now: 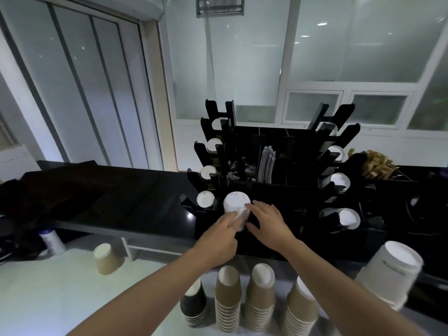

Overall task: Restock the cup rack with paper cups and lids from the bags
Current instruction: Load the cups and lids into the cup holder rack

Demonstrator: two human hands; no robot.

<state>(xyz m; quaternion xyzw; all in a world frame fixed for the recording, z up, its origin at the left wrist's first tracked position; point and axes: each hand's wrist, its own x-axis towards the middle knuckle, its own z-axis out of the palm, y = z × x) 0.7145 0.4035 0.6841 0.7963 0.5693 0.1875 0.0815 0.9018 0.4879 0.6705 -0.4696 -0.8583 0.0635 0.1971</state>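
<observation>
You stand at a pale counter [48, 299] in a dim room, facing frosted glass panels [242, 57] and a sliding door [80, 88] at ten o'clock. There is only the one head view, looking down over both of your bare forearms.

Straight ahead at twelve o'clock, a black cup rack [274, 190] sits on a dark raised ledge [121, 190]. Its left and right slotted columns each hold white-topped cup stacks lying at a slant. The centre bins hold what look like napkins [266, 166] and small dark packets [240, 172], too blurred to name.

At the rack's near left corner stands a white stack of lids [236, 206], seemingly in a clear sleeve. Your left hand [218, 241] reaches in from seven o'clock, its extended fingers touching the lower side of the stack. Your right hand [269, 224] comes from five o'clock, fingers spread and fairly straight, with fingertips against the stack's right side. Neither hand curls around it.

Along the counter's near edge, at six o'clock, stand inverted stacks: a short black cup stack [194, 304], then three brown cup stacks [261, 299] in a row. At four o'clock a blurred white cup stack [390, 270] leans. At eight o'clock a single brown cup [108, 259] sits upside down, alone, and a white bottle with a blue cap [52, 241] stands at nine o'clock.

At two o'clock, beyond the rack, a bin holds brown packets [378, 163].
</observation>
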